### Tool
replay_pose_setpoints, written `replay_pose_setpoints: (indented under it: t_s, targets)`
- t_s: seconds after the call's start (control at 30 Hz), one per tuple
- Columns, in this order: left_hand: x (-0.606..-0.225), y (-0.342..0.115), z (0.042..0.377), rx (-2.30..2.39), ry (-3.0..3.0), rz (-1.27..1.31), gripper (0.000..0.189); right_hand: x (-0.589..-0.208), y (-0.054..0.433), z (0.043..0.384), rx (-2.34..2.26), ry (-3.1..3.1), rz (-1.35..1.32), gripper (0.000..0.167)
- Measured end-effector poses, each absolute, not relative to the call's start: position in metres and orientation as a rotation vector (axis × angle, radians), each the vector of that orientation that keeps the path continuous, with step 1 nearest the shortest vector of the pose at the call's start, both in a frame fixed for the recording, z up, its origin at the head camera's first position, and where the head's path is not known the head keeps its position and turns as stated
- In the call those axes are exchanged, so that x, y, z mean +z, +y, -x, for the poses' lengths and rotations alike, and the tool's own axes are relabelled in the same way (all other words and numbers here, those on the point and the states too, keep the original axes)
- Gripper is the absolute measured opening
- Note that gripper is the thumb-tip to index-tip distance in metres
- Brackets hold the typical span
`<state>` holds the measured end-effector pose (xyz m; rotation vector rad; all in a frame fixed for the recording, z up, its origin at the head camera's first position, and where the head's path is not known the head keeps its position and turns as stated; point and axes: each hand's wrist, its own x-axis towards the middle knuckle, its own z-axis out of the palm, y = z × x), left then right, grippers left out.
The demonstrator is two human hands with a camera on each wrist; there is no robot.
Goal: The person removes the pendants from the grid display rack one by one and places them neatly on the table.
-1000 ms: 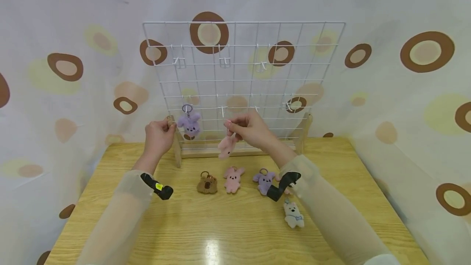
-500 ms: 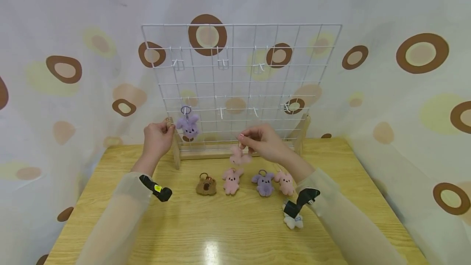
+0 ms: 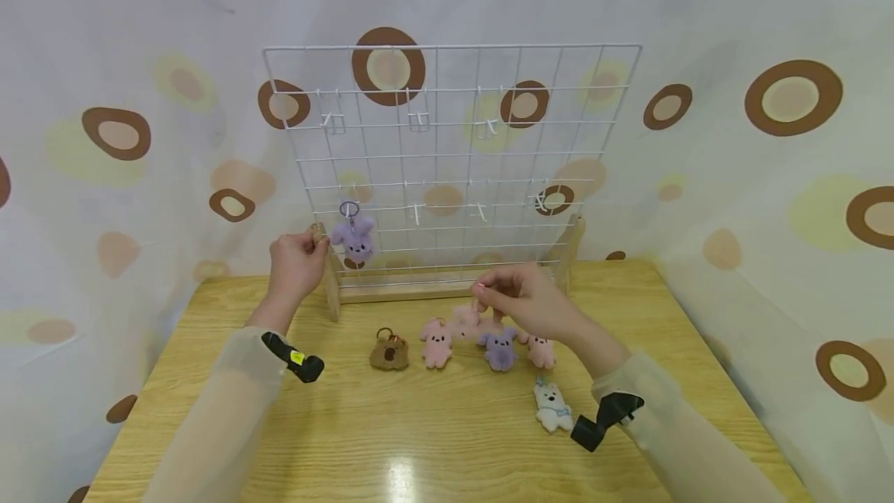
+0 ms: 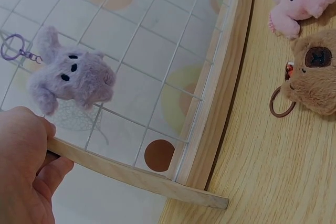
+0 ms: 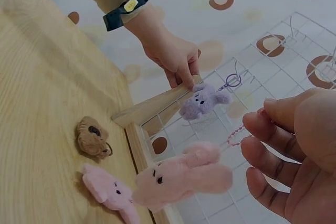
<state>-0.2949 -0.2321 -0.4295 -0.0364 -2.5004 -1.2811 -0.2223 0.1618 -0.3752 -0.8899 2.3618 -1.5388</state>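
Observation:
With its fingertips, my right hand [image 3: 527,300] pinches the pink bead chain [image 5: 235,136] of a pink plush keychain [image 5: 181,176], which dangles just above the table in front of the rack's base. My left hand [image 3: 296,261] grips the top of the left wooden post [image 4: 131,167] of the white wire grid rack [image 3: 440,154]. Close to that hand, a purple plush keychain [image 3: 355,239] hangs by its ring from a hook on the grid. In the head view the held plush partly hides behind the right fingers.
On the wooden table [image 3: 419,441] lie a brown plush keychain [image 3: 389,352], a pink one [image 3: 437,345], a purple one [image 3: 500,351], another pink one [image 3: 540,352] and a white bear [image 3: 552,407]. Several white hooks, one a lower hook [image 3: 416,214], stick out from the grid.
My right hand has moved right and down from the lower hooks toward the table, carrying the pink plush keychain. My left hand keeps its grip on the post.

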Motion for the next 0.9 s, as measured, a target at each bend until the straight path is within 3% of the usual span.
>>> replay_pose_setpoints:
  t_s: [0.9]
  targets:
    - [-0.432, -0.233, 0.297, -1.245, -2.489, 0.065, 0.024, -0.404, 0.201, 0.183, -1.504, 2.297, 0.883, 0.017]
